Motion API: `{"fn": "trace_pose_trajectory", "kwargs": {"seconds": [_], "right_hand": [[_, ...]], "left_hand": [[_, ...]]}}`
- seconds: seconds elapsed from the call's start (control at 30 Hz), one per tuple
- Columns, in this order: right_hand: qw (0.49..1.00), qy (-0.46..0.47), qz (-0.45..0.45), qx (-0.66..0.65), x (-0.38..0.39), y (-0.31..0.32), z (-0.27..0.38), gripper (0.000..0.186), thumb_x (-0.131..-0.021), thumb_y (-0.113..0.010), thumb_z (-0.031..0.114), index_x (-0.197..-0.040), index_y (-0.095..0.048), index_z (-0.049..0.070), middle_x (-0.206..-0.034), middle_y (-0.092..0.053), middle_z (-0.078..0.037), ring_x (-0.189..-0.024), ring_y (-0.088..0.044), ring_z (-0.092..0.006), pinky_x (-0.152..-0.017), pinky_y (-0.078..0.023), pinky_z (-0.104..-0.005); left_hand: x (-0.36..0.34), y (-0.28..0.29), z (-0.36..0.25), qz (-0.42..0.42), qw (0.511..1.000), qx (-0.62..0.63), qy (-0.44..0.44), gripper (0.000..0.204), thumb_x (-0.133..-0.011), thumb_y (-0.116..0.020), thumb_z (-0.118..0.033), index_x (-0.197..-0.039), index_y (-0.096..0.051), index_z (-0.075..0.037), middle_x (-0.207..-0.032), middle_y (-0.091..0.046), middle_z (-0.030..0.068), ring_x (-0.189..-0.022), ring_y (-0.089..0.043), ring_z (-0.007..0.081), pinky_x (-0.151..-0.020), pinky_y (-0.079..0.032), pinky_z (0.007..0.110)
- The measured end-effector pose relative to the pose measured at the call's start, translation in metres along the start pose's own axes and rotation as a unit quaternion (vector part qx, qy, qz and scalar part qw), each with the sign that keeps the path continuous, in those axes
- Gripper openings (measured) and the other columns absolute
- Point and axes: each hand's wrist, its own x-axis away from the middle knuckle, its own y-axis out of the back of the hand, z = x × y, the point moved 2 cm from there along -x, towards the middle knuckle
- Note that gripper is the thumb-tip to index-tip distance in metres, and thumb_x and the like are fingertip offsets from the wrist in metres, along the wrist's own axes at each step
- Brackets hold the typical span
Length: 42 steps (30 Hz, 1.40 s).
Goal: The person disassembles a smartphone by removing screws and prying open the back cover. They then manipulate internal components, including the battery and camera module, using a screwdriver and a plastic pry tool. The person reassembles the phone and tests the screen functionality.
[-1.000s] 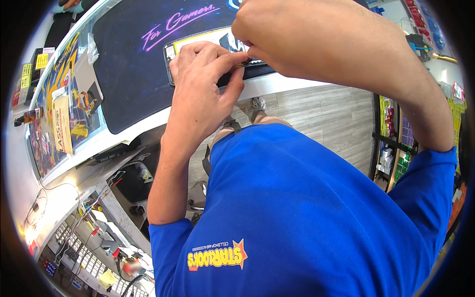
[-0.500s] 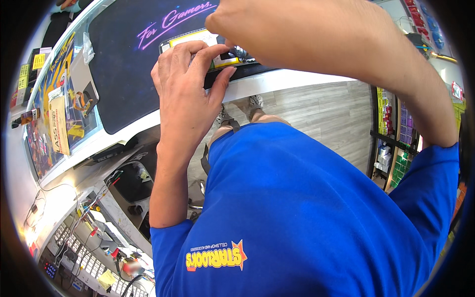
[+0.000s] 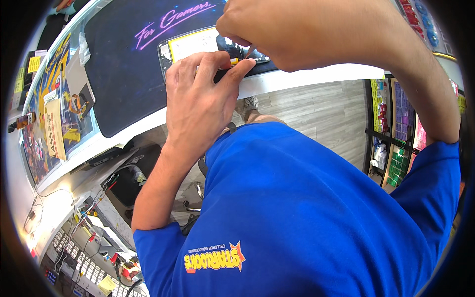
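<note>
Both hands, left hand [image 3: 200, 101] and right hand [image 3: 277, 27], pinch a dark phone [image 3: 208, 47] lying lengthwise left-to-right on the black mat [image 3: 123, 74].

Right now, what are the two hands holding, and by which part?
The left hand presses on a dark phone at its near edge, on the black mat. The right hand pinches something small above it; what it is cannot be told.

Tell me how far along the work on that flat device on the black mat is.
Done: the flat dark device lies on the black mat. In hand: the left hand steadies its near edge while the right hand pinches something small at it. What is left cannot be told; the hands hide the spot.
</note>
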Motion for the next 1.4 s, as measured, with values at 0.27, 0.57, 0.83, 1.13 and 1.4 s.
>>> {"fn": "trace_pose_trajectory", "kwargs": {"seconds": [0.27,0.57,0.83,1.13,1.4], "right_hand": [[0.985,0.124,0.062,0.099,-0.014,0.004,-0.016,0.021,-0.094,-0.065,0.005,-0.078,-0.067,-0.008,-0.074,-0.066,-0.019,-0.07,-0.068,-0.0336,-0.066,-0.057,-0.0395],[0.987,0.132,0.066,0.061,-0.02,-0.008,-0.016,0.014,-0.091,-0.069,0.006,-0.083,-0.068,-0.006,-0.07,-0.065,-0.016,-0.061,-0.064,-0.0266,-0.06,-0.053,-0.0378],[0.995,0.066,0.061,0.033,-0.026,-0.024,-0.012,0.015,-0.092,-0.072,0.007,-0.087,-0.069,-0.006,-0.073,-0.068,-0.016,-0.063,-0.067,-0.0282,-0.061,-0.054,-0.0394],[0.998,0.024,0.035,0.04,-0.026,-0.033,-0.005,0.016,-0.095,-0.074,0.011,-0.09,-0.072,-0.004,-0.078,-0.07,-0.016,-0.069,-0.07,-0.0284,-0.062,-0.054,-0.0403],[0.997,-0.014,0.018,0.078,-0.029,-0.035,-0.001,0.018,-0.098,-0.077,0.015,-0.094,-0.074,-0.002,-0.082,-0.071,-0.015,-0.075,-0.073,-0.0286,-0.064,-0.054,-0.0412]], "left_hand": [[-0.001,0.002,0.005,-0.011,0.999,0.029,-0.022,0.041,-0.089,-0.083,-0.008,-0.129,-0.082,-0.019,-0.122,-0.068,0.0007,-0.122,-0.063,0.0247,-0.104,-0.047,0.047],[0.002,0.009,0.014,-0.056,0.982,0.172,0.047,0.026,-0.089,-0.082,-0.002,-0.114,-0.081,-0.008,-0.115,-0.072,0.0056,-0.109,-0.069,0.0285,-0.097,-0.052,0.044],[0.002,0.011,0.021,-0.077,0.957,0.26,0.1,0.021,-0.099,-0.076,0.001,-0.119,-0.082,-0.004,-0.117,-0.075,0.012,-0.107,-0.071,0.0272,-0.095,-0.056,0.038],[0.001,0.009,0.022,-0.081,0.955,0.265,0.104,0.025,-0.098,-0.078,-0.001,-0.121,-0.081,-0.007,-0.118,-0.075,0.0115,-0.108,-0.071,0.0281,-0.097,-0.056,0.038],[0.002,0.008,0.022,-0.095,0.938,0.311,0.124,0.025,-0.097,-0.078,0.0,-0.122,-0.08,-0.006,-0.119,-0.073,0.0125,-0.108,-0.071,0.0302,-0.097,-0.057,0.04]]}}
